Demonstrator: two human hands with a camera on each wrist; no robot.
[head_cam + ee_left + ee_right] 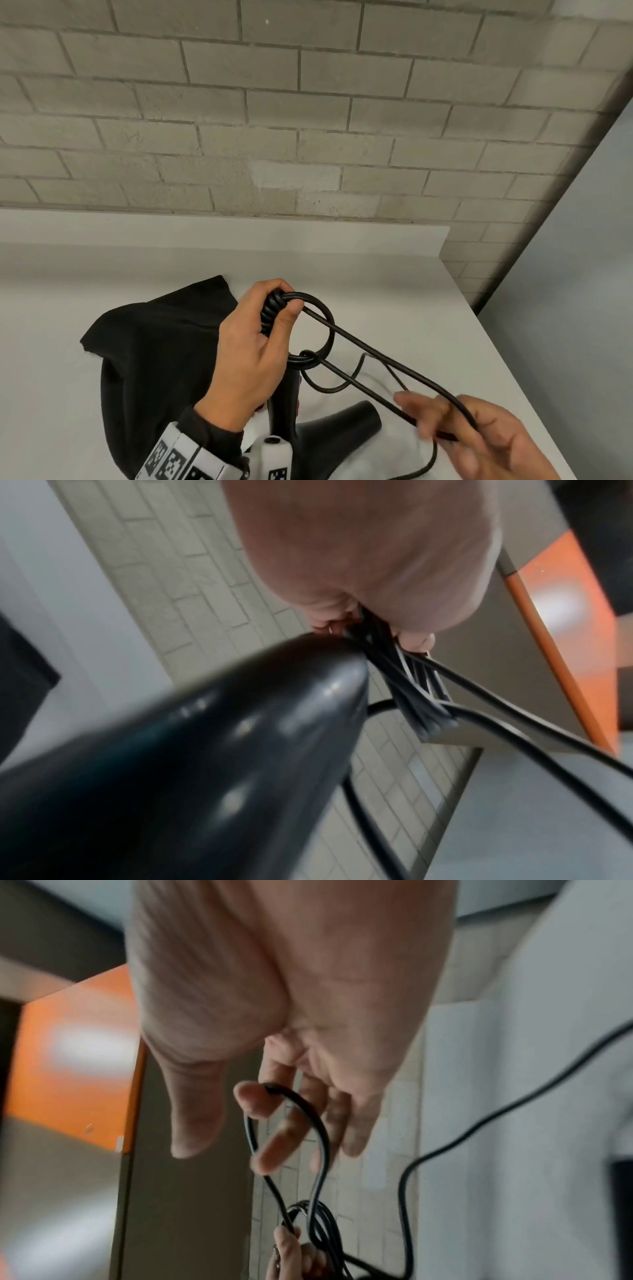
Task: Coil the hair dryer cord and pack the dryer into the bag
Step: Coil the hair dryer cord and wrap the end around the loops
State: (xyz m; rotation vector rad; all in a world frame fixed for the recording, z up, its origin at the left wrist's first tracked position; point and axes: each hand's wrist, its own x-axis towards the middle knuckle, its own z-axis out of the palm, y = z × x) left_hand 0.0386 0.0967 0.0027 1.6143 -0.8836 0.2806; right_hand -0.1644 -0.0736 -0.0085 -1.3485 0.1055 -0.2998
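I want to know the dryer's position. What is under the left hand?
Under the left hand, which holds the cord coil, the hair dryer hangs handle-up, nozzle right. The black bag lies behind on the table. The dryer's back end is hidden.

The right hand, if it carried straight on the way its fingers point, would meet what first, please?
Probably the left hand and its coil of cord: the right hand points up-left along the taut loop. Depth is unclear.
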